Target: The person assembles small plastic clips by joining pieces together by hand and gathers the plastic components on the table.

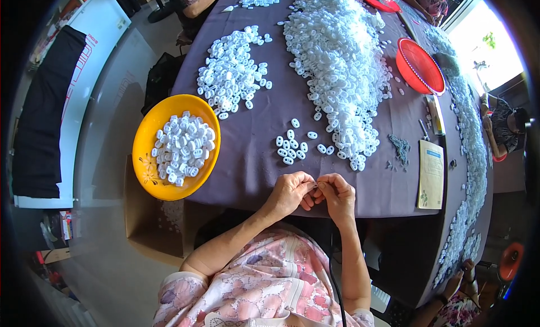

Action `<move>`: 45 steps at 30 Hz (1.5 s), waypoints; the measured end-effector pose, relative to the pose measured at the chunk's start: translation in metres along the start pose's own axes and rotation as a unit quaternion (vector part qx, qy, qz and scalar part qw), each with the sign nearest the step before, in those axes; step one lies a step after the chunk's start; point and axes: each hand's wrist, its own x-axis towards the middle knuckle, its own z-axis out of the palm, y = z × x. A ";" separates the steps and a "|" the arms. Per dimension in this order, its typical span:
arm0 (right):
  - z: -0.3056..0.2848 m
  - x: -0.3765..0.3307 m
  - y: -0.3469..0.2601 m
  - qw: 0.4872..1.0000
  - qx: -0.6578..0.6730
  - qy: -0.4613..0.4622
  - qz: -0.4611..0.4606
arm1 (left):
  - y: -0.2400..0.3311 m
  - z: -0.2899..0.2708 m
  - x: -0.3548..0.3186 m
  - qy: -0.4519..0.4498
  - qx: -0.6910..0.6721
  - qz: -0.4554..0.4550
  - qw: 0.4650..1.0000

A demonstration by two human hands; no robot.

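Note:
My left hand (291, 193) and my right hand (336, 195) meet at the table's front edge, thumbs and fingertips pinched together. Something tiny sits between the fingertips, too small to make out. Just beyond them lies a loose group of white oval plastic pieces (289, 147), each with two dark holes. Further off, a large heap of similar white pieces (337, 68) runs back along the table. To the left, an orange-yellow bowl (147, 178) holds a pile of white pieces at the table's edge.
Another pile of white pieces (230, 74) lies behind the bowl. On the right are a red basket (421, 68), small grey bits (400, 150) and a tan packet (431, 175). A cardboard box (143, 226) stands below the bowl. Other people sit around the tables.

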 end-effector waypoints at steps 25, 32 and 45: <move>0.004 -0.001 -0.002 0.999 0.037 0.020 -0.007 | 0.005 0.005 -0.003 0.033 0.045 0.035 0.998; 0.001 0.000 -0.002 1.000 -0.016 -0.012 0.002 | 0.003 0.001 -0.002 0.006 0.016 0.038 0.999; -0.001 0.037 -0.022 0.927 -0.308 0.073 -0.201 | -0.005 -0.007 0.001 0.018 -0.146 0.027 0.989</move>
